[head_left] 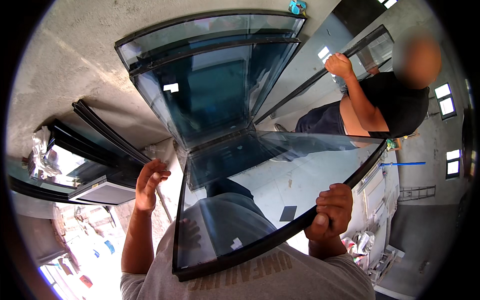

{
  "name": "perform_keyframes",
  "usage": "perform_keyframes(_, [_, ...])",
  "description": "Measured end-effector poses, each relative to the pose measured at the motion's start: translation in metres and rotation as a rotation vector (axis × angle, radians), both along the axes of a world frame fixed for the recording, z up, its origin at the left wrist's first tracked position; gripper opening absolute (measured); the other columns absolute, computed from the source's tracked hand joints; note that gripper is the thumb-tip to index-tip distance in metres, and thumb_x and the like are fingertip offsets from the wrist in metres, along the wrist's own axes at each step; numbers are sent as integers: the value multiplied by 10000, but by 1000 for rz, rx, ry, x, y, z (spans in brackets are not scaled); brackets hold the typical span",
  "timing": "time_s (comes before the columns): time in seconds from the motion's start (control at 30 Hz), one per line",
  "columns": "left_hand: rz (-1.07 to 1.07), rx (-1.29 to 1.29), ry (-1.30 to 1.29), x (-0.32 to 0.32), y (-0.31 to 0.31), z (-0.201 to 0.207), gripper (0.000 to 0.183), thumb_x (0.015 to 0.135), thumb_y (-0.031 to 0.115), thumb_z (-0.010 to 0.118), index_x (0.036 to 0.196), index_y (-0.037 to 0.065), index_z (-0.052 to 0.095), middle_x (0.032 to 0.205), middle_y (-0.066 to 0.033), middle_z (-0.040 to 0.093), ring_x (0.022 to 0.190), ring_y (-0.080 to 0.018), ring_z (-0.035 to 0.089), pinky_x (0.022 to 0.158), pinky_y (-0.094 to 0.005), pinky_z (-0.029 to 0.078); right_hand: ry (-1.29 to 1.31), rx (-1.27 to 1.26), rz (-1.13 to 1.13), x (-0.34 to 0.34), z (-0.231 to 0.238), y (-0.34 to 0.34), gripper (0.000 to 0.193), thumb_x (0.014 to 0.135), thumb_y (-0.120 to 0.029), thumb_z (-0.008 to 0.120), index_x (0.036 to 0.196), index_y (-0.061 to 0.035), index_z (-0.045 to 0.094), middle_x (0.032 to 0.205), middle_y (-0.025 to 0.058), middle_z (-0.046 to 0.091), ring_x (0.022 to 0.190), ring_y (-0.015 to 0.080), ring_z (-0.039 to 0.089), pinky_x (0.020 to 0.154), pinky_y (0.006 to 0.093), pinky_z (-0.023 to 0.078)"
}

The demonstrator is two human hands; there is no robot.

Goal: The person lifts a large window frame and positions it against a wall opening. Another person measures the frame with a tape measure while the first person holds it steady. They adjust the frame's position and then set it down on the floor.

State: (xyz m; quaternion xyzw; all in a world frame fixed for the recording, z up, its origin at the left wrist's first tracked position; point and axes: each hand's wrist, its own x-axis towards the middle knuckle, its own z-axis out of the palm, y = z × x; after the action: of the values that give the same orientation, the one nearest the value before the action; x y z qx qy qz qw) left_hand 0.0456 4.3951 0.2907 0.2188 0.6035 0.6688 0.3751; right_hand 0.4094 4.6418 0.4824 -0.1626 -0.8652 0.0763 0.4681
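A large glass pane with a black edge (280, 235) stands tilted close in front of my body. My right hand (330, 212) is closed around its right-hand edge, fingers wrapped over the black strip. To the left of the pane, my left hand (151, 185) is raised in the air with loosely bent fingers, apart from the glass and holding nothing. Through the pane I see my grey shirt and the floor. Just beyond it, several dark-tinted glass panels (210, 95) with black edges lean in a stack against the wall.
At the right a person in a black shirt (400, 110) grips another black-edged glass panel (372, 50). Black frame lengths (112, 132) and a framed panel (102, 190) lean at the left wall. A ladder (417, 193) shows at the far right.
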Motion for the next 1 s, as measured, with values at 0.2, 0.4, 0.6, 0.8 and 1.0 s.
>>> perform_keyframes(0.2, [-40,7,-4,5,-2,0,634,1041,388,666,1473,-53,521,1311,-173,676,1151,-249,689,1012,-387,510,14,15,3,-1,-1,2,249,994,-266,614,821,-98,553,774,58,646,721,247,648,733,442,538])
perform_keyframes(0.4, [-233,46,48,9,-6,18,692,1008,464,683,1439,-60,551,1341,-179,675,1217,-279,668,1064,-413,496,33,34,9,-11,1,7,244,986,-252,616,812,-91,556,776,70,650,715,254,647,733,444,538])
perform_keyframes(0.6, [-339,101,49,8,1,45,710,985,492,669,1385,-89,590,1329,-224,693,1249,-325,670,1122,-442,476,67,43,10,-33,6,22,177,934,-198,633,811,-87,572,794,79,665,728,259,652,750,449,539])
perform_keyframes(0.8, [-247,216,77,-4,14,87,835,946,611,610,1338,-126,614,1293,-264,690,1223,-344,666,1108,-459,459,132,126,77,-77,12,55,85,883,-130,656,836,-79,607,820,77,683,736,259,658,753,445,541])
perform_keyframes(1.0, [-168,418,108,-12,28,114,907,923,755,662,1329,-53,595,1282,-255,680,1196,-344,672,1093,-466,483,242,191,129,-132,19,95,165,889,-154,737,829,-80,602,788,68,660,683,269,609,670,420,492])
